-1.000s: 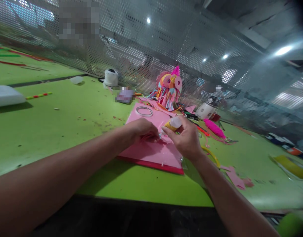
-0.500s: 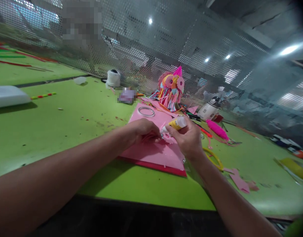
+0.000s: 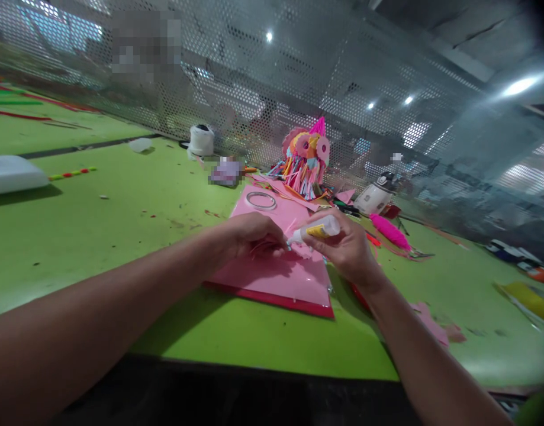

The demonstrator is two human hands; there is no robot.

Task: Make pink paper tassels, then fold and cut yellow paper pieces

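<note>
I am watching the right hand (image 3: 349, 248) wrapping its fingers (image 3: 338, 236) tightly round a small glue bottle (image 3: 318, 229). The bottle's long axis is running leftward and slightly down, its nozzle ending just beside the left hand's fingertips (image 3: 278, 239). The left hand (image 3: 254, 234) is curling down, pinching a pink paper piece (image 3: 301, 249) against the pink sheet (image 3: 276, 278), near that sheet's middle. 1 tape ring (image 3: 260, 200) is lying on the sheet's far end, and a fringed paper owl (image 3: 305, 157) is standing just beyond the sheet.
</note>
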